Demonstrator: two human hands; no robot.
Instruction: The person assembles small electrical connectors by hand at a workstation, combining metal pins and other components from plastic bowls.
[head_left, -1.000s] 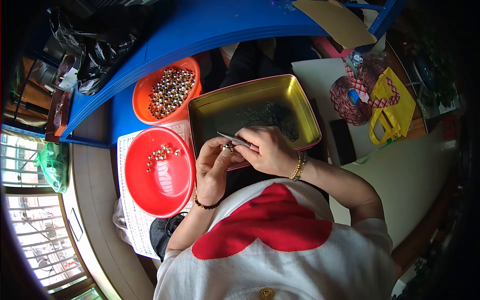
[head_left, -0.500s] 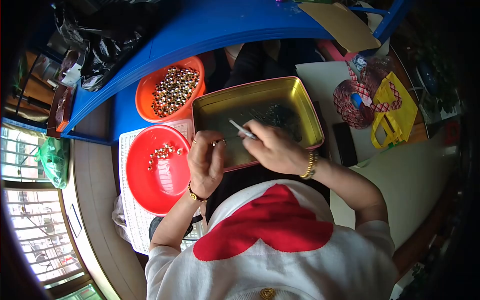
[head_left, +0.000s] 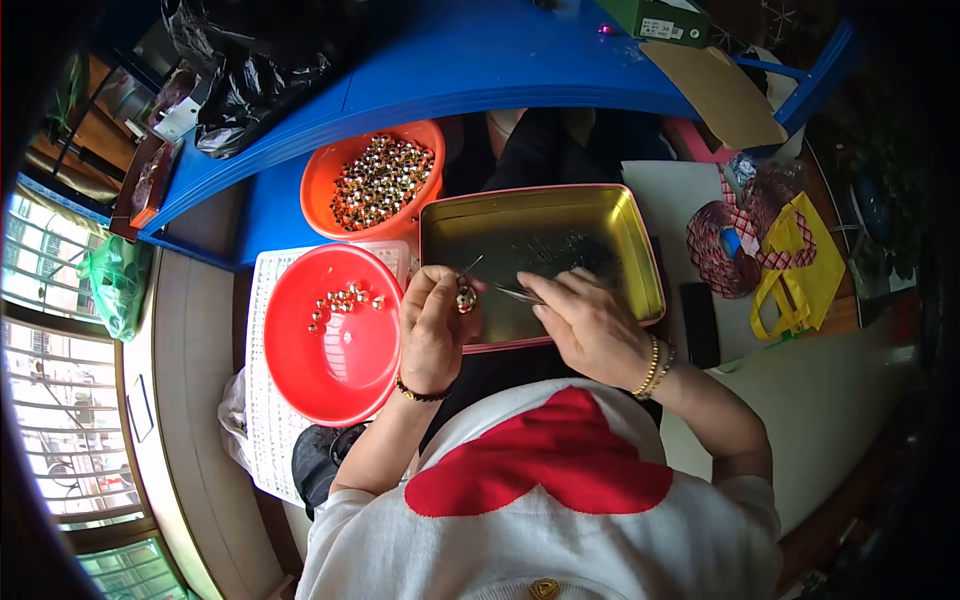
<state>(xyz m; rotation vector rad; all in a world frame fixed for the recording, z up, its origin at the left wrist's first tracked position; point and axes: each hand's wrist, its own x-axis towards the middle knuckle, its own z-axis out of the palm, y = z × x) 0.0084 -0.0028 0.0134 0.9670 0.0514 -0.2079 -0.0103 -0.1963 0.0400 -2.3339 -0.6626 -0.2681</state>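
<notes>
My left hand (head_left: pixel 430 325) is closed, pinching a small shiny metallic ball (head_left: pixel 466 299) between its fingertips. A thin dark pin or wire (head_left: pixel 472 264) sticks up from beside that ball. My right hand (head_left: pixel 597 325) grips slim pointed metal tweezers (head_left: pixel 517 294), their tip directed at the ball but apart from it. Below both hands lies a rectangular gold-coloured tin (head_left: pixel 652 258) with small dark thin pieces (head_left: pixel 570 250) on its floor. To the left, a red bowl (head_left: pixel 340 385) holds several shiny balls (head_left: pixel 345 299).
An orange bowl (head_left: pixel 318 170) full of metallic balls stands behind the red one. Both are near a white perforated crate (head_left: pixel 268 440). A blue table (head_left: pixel 480 60) spans the back. At right lie a dark phone-like slab (head_left: pixel 699 325), checked ribbon rolls (head_left: pixel 715 250) and a yellow bag (head_left: pixel 815 265).
The tweezers have swung from pointing up and away to lying lower, nearer the ball. My hands have moved slightly apart, and the ball in my left hand shows more. The camera view has shifted.
</notes>
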